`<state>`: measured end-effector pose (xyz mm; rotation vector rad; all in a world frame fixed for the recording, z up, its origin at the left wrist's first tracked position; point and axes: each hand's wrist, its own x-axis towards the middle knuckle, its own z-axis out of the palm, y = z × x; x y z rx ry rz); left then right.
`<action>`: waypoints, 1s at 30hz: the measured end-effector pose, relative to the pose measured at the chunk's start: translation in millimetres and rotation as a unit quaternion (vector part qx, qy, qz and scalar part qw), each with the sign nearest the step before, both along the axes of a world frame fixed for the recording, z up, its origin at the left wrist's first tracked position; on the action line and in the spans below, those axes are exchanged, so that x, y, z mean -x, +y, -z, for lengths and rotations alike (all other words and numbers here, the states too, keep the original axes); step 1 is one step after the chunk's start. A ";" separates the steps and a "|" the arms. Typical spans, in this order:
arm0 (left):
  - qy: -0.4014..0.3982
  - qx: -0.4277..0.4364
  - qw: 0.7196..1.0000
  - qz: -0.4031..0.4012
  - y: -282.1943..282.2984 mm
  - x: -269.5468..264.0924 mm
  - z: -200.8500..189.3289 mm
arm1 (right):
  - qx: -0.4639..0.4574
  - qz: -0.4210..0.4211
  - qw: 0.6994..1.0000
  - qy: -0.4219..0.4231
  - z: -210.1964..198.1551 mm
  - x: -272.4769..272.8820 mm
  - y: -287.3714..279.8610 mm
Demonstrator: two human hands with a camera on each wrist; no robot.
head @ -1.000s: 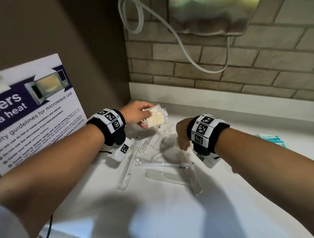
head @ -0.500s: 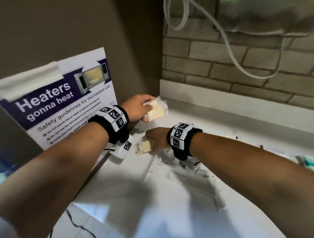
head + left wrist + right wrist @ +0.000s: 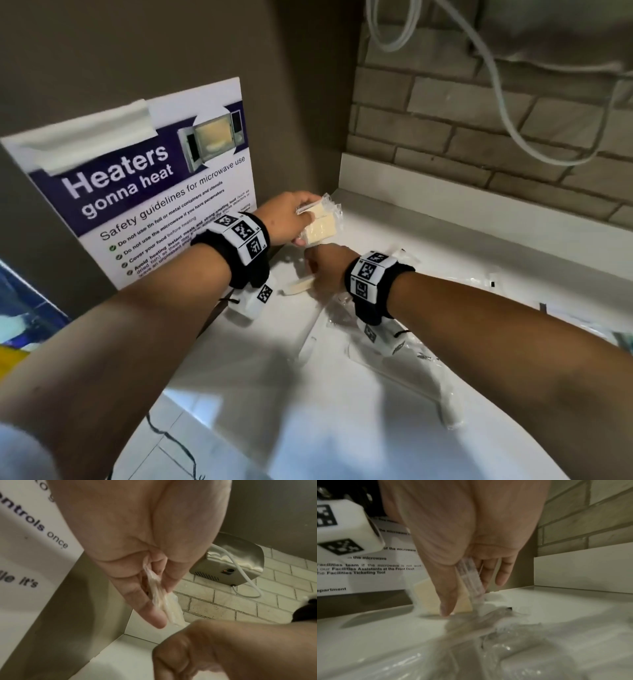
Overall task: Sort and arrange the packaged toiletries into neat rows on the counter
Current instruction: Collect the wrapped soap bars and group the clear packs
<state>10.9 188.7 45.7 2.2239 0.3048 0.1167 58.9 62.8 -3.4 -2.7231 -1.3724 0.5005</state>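
My left hand [image 3: 301, 219] holds cream soap packets [image 3: 322, 226] in clear wrap, raised above the counter's back left corner. In the left wrist view the thumb and fingers pinch the crinkled wrap [image 3: 161, 601]. Just below and in front, my right hand [image 3: 322, 270] pinches another soap packet [image 3: 299, 286] by its wrapper, low over the white counter [image 3: 260, 370]. In the right wrist view that soap packet [image 3: 426, 595] touches the counter under my right hand [image 3: 471, 595], beside the sign.
A microwave safety sign [image 3: 154, 192] leans against the left wall. Several clear-wrapped toiletries [image 3: 404, 363] lie loose on the counter under my right forearm. A metal wall unit [image 3: 228, 563] with a white cable hangs on the brick wall behind.
My right hand left the pile of wrappers and moved left with a soap packet, down near the sign. My left hand kept its packets raised. The view swung left.
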 end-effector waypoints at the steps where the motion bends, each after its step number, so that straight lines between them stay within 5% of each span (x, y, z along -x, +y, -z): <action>1: -0.002 -0.002 1.000 -0.001 -1.4 0.8 -0.9 | -0.011 0.003 1.000 0.021 -3.2 0.7 -5.0; 7: 0.005 0.033 0.999 0.040 -29.8 1.6 8.0 | -0.094 0.042 0.993 0.064 -34.5 9.8 -65.3; 12: 0.005 0.036 0.985 0.170 -95.2 0.6 11.3 | -0.218 0.146 0.963 0.058 -48.0 18.2 -147.3; 18: 0.050 0.091 0.954 0.280 -188.4 7.6 18.0 | -0.260 0.268 0.928 -0.001 -47.0 38.6 -243.2; 30: 0.074 -0.111 0.889 0.438 -320.1 47.0 47.4 | -0.156 0.360 0.919 0.041 -2.3 110.9 -381.0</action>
